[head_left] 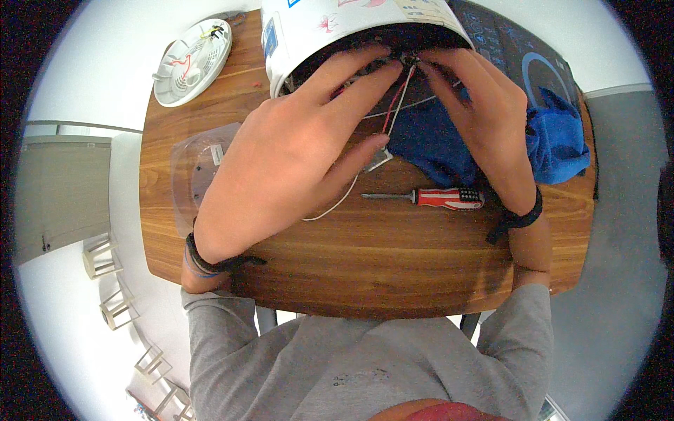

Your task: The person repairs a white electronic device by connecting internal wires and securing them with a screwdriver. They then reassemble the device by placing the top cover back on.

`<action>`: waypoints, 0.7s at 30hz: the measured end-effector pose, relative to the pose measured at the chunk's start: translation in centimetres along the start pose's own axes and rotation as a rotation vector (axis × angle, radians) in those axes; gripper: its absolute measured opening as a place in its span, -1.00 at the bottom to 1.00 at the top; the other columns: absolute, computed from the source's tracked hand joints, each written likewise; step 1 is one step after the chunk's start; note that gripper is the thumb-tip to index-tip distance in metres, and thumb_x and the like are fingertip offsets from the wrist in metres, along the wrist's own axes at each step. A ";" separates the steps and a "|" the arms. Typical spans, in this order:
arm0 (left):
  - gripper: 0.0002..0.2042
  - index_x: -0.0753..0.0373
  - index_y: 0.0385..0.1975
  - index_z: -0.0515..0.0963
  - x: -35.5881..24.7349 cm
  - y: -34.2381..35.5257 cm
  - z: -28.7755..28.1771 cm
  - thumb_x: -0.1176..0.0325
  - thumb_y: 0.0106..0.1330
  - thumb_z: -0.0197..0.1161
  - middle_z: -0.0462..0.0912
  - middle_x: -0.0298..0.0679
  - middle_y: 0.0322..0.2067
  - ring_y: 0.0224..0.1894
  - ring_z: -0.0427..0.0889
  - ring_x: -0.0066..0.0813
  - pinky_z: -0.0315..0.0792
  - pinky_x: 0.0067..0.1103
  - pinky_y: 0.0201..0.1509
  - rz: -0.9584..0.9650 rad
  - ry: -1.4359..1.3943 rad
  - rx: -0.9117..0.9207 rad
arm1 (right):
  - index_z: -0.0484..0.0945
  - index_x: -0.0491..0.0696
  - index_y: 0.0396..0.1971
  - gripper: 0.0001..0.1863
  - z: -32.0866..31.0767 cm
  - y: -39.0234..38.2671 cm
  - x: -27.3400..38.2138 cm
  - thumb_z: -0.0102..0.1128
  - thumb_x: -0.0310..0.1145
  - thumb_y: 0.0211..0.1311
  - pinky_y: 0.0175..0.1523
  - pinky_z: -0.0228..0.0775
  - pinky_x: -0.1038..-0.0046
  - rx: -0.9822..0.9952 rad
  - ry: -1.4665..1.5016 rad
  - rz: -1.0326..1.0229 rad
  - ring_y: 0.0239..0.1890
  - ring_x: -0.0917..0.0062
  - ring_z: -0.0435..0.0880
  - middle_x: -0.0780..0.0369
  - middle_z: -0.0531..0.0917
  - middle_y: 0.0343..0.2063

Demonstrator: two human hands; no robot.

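A white cylindrical appliance (354, 15) lies at the top with its dark open end toward me. My left hand (288, 147) reaches to that opening, fingers curled at a small dark connector (411, 59); what they grip is partly hidden. My right hand (491, 119) has its fingertips closed at the connector from the other side. Red and white wires (400, 95) hang from it past my left thumb, beside which lies a small silver component (379, 161). A red-and-black screwdriver (446, 198) lies below on the wooden table (365, 259).
A white round part with wires (189, 70) sits at the back left. Clear plastic (189, 158) lies under my left hand. A blue cloth (558, 147) and a dark panel with blue markings (540, 63) are at the right. Small stools (105, 259) stand left of the table.
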State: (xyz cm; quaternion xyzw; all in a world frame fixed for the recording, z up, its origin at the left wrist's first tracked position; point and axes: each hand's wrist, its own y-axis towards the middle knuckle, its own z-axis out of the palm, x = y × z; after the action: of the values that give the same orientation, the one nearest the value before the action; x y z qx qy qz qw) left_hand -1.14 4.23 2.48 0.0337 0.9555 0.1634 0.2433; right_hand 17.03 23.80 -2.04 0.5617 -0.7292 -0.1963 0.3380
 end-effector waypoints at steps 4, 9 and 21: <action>-0.39 0.15 0.48 0.56 -0.1 0.1 0.5 0.37 0.42 0.52 0.58 -0.05 0.45 0.34 0.68 0.15 0.68 -0.20 0.33 0.038 0.013 -0.032 | 0.70 -0.03 -0.02 -0.80 0.1 0.0 0.0 0.47 -0.38 0.44 -0.06 0.72 0.16 -0.013 -0.006 -0.005 -0.11 0.08 0.84 0.11 0.79 -0.18; -0.39 0.15 0.48 0.56 -0.8 0.2 0.9 0.39 0.41 0.51 0.58 -0.04 0.45 0.36 0.67 0.16 0.64 -0.18 0.40 0.032 -0.087 -0.005 | 0.69 -0.03 -0.04 -0.81 0.1 0.1 0.2 0.46 -0.37 0.45 -0.07 0.72 0.14 -0.012 0.013 0.012 -0.12 0.06 0.84 0.10 0.79 -0.18; -0.31 0.17 0.59 0.44 -0.2 0.3 2.4 0.30 0.47 0.49 0.41 0.17 0.58 0.47 0.57 0.29 0.54 -0.10 0.50 0.045 -0.110 0.043 | 0.68 -0.04 -0.04 -0.81 0.2 0.2 0.0 0.44 -0.35 0.46 -0.06 0.72 0.11 0.000 -0.006 0.008 -0.12 0.04 0.83 0.09 0.80 -0.17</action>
State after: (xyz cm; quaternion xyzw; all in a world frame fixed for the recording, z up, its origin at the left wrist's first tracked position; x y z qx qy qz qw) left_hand 0.19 5.22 0.70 0.0695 0.9430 0.1461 0.2908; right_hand 16.71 23.86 -2.05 0.5582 -0.7324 -0.1970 0.3365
